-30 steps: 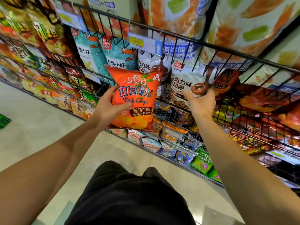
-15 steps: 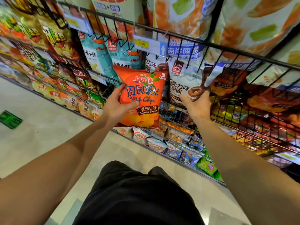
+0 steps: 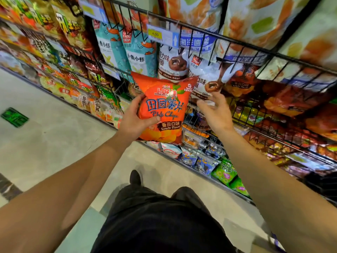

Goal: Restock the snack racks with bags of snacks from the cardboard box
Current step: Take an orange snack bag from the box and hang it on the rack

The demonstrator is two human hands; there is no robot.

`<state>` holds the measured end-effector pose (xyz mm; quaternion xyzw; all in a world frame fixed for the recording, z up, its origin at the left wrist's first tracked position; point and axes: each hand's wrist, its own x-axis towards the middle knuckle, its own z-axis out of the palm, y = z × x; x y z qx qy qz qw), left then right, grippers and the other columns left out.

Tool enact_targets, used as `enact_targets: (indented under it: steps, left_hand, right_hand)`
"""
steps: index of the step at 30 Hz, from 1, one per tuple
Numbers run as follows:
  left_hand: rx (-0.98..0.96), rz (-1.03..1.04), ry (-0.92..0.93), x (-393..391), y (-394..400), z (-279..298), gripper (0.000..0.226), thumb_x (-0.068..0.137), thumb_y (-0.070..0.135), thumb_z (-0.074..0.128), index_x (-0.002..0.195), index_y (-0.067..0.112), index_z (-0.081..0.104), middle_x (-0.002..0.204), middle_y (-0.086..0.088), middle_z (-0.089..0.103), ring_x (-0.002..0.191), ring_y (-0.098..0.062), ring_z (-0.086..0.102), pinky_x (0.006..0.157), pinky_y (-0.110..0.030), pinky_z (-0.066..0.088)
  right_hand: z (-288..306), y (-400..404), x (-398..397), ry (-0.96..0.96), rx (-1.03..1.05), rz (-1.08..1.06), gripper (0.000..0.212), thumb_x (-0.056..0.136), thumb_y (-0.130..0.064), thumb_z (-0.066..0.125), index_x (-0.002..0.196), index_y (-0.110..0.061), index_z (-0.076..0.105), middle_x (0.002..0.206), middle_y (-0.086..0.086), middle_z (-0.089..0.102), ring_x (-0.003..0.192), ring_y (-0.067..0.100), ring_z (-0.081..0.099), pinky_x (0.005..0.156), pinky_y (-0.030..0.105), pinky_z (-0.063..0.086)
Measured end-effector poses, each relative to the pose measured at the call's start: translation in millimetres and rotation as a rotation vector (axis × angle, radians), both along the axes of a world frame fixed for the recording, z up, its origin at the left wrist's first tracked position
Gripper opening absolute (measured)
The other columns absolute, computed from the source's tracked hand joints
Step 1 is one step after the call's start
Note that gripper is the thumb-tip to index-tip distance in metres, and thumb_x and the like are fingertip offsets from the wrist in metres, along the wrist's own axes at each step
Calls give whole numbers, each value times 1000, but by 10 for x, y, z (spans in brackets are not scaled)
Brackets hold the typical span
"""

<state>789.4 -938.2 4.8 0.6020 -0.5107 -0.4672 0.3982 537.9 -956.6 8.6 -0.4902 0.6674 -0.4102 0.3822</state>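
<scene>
The left hand (image 3: 134,119) grips the orange chip bag (image 3: 165,108), now raised closer to the wire rack (image 3: 226,36). The right hand (image 3: 216,114) has dropped to pinch the white doughnut bag (image 3: 204,83) at its bottom edge, likely clearing a slot for insertion.

L hand (image 3: 133,121) gripping orange chip bag (image 3: 164,106), R hand (image 3: 216,114) pinching white doughnut bag (image 3: 204,83) on wire rack (image 3: 237,39)

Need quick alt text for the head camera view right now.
The left hand grips an orange bag of tomato potato chips in front of a wire snack rack. The right hand pinches the bottom of a white doughnut snack bag on the rack.
</scene>
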Motion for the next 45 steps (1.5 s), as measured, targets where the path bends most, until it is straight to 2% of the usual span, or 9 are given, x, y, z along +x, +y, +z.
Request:
enact_targets:
  steps: [4, 6, 11, 18, 24, 29, 35, 39, 45]
  left_hand:
    - [15, -87, -7, -295, 106, 31, 89, 73, -2, 83, 148, 11, 36, 125, -5, 65, 95, 2, 69, 81, -21, 58]
    - [18, -150, -29, -425, 120, 27, 90, 72, -2, 84, 148, 7, 37, 129, -7, 63, 90, 10, 66, 82, -16, 55]
    - [8, -348, -14, -710, 121, 133, 81, 75, -11, 77, 143, 10, 38, 119, 3, 61, 83, 16, 64, 76, -10, 51]
    - [9, -547, -137, -926, 47, 240, 115, 52, 44, 90, 150, 27, 33, 134, 6, 60, 116, -12, 63, 102, -38, 51]
    - [-78, -682, -357, -1021, -20, 237, 105, 72, 41, 85, 157, 30, 24, 151, 5, 45, 136, -13, 43, 102, -27, 39]
    - [-164, -674, -590, -1117, -136, 205, 85, 89, 34, 72, 157, 17, 24, 160, -4, 29, 145, -23, 30, 113, -36, 32]
    - [-293, -602, -906, -1438, -228, -19, 61, 88, 40, 67, 133, 7, 45, 146, -17, 35, 137, -36, 30, 102, -46, 38]
    - [-430, -505, -1072, -1637, -299, -318, 77, 89, 45, 62, 152, 16, 29, 165, -14, 3, 151, -37, 1, 120, -50, 13]
    - [-526, -346, -1176, -1809, -518, -614, 82, 92, 53, 53, 158, 20, 17, 166, -3, -12, 152, -33, -8, 120, -56, 8]
  right_hand:
    - [131, 294, 43, -195, 39, 115, 64, 91, -35, 72, 146, -23, 42, 133, -11, 55, 110, 1, 58, 88, 20, 51]
    - [151, 417, -9, -231, 64, 140, 61, 87, -29, 78, 137, -27, 43, 120, -17, 60, 107, -2, 58, 92, 28, 55]
    - [211, 687, -228, -323, 86, -39, 71, 79, -14, 85, 133, -22, 40, 117, -10, 64, 101, 1, 65, 83, 27, 55]
    - [303, 1046, -378, -224, 5, -271, 52, 75, -12, 87, 116, -23, 57, 107, -8, 72, 93, 6, 70, 79, 29, 57]
    - [309, 1289, -492, -37, -110, -461, 60, 72, -13, 89, 118, -25, 54, 110, -9, 69, 98, 7, 67, 85, 31, 56]
    - [344, 1306, -732, 75, -251, -570, 64, 72, -11, 88, 120, -30, 49, 104, -25, 61, 91, -17, 59, 80, 8, 48]
    - [209, 1074, -996, 183, -320, -492, 70, 68, -16, 91, 123, -30, 50, 100, -35, 57, 93, -23, 54, 85, 6, 43]
    - [-116, 836, -1234, 151, -304, -410, 67, 73, -13, 89, 126, -22, 49, 99, -35, 55, 87, -29, 52, 76, -4, 37]
    - [-381, 361, -1538, 138, -277, -253, 63, 79, -18, 84, 128, -26, 45, 107, -27, 60, 93, -22, 57, 83, 2, 43]
